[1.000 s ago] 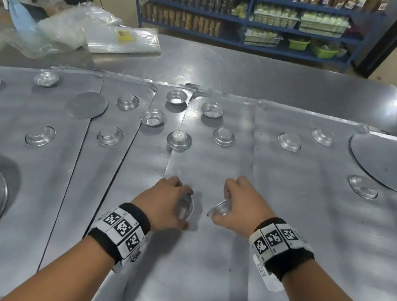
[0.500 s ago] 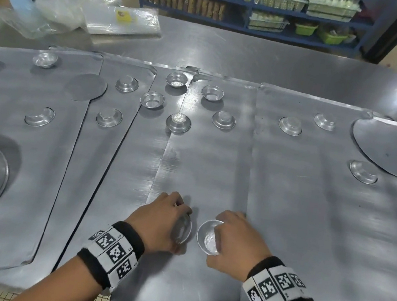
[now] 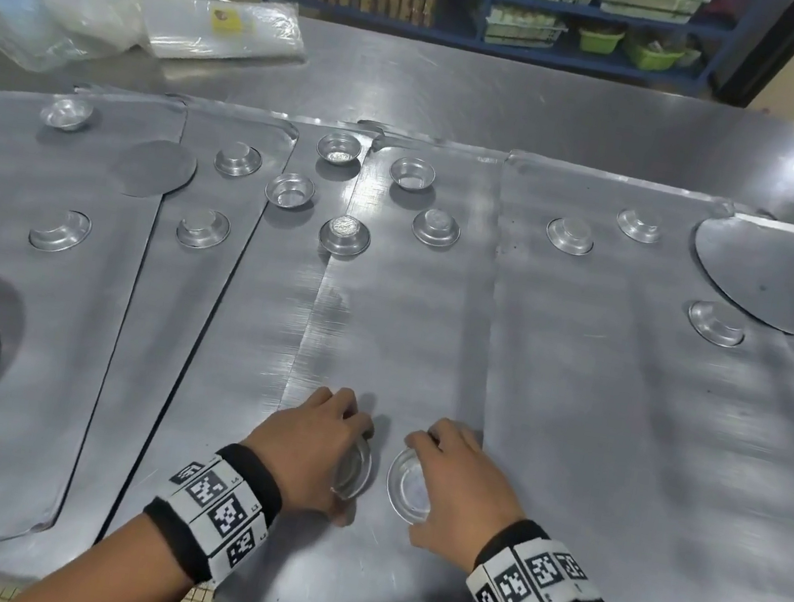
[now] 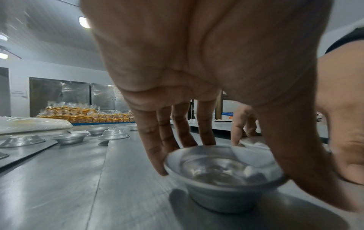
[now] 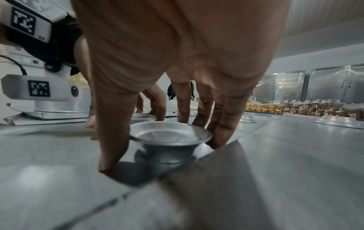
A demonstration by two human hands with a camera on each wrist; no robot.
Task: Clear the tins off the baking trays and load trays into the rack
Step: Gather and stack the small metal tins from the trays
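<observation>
Left hand (image 3: 309, 448) and right hand (image 3: 454, 487), each with fingers clamped round the rim of one tin (image 3: 409, 485), both upright at the near edge of the centre tray (image 3: 405, 333). Best lifted level; remaining tins beyond, toward its far edge.

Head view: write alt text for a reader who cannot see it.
Each hand grips a small metal tin near the front of a baking tray: left hand on the left tin, right hand on the right tin. More tins lie scattered over overlapping trays.
</observation>
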